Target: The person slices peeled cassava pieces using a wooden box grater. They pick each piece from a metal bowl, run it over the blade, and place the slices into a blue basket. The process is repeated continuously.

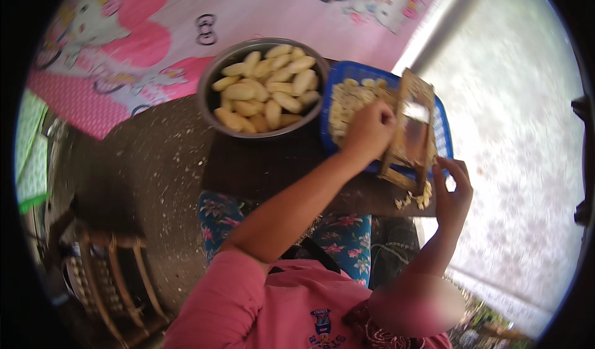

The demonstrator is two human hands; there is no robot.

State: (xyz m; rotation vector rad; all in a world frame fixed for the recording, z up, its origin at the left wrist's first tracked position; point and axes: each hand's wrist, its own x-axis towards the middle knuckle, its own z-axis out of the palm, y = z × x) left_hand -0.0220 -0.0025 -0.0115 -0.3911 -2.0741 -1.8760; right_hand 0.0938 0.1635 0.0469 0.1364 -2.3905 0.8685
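Wooden slicer (pixel 415 132) partly hides a blue basket (pixel 443 137); I cannot tell left hand's (pixel 372 128) or right hand's (pixel 455 188) grip.

- It looks like a home, possibly a semi-open yard: dark, speckled, earth-like ground (pixel 161 157) beside a low wooden table (pixel 260 163).
- A pink cartoon-print cloth (pixel 186 8) and a pale floral-patterned surface (pixel 514 163) look domestic.
- A metal bowl (pixel 260 132) of peeled fruit (pixel 287 101), a blue plastic basket (pixel 325 126) and a wooden slicer (pixel 416 88) suggest household food work.
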